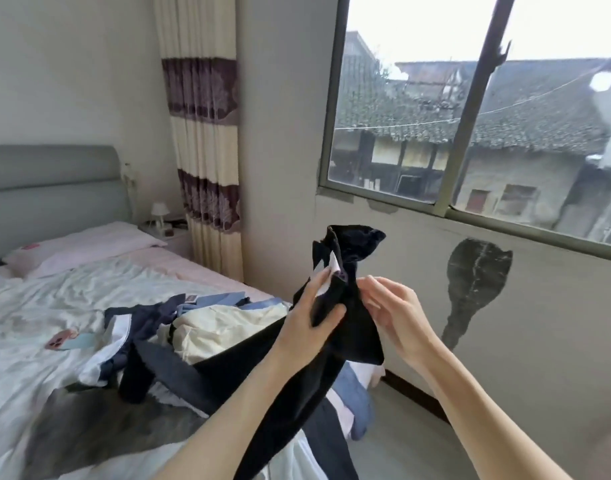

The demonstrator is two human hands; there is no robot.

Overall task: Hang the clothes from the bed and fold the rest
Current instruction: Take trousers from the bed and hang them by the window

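The left hand (309, 308) has its grip closed around a black garment (335, 327), thumb and fingers clamped on the bunched cloth and a white label. The right hand (392, 313) pinches the same garment's edge. The garment is raised above the clothes pile (200, 327) on the bed (37, 306), its tail trailing down past the pile.

A heap of clothes (200, 327) lies at the near right edge of the bed (37, 306), some hanging over that edge. A phone (66, 341) lies on the bed left of the heap. A pillow (82, 247) sits at the far end, against the headboard (51, 188). A nightstand (165, 233) stands beyond the bed's far right corner, a curtain (203, 133) just right of it, a window (470, 109) farther right.
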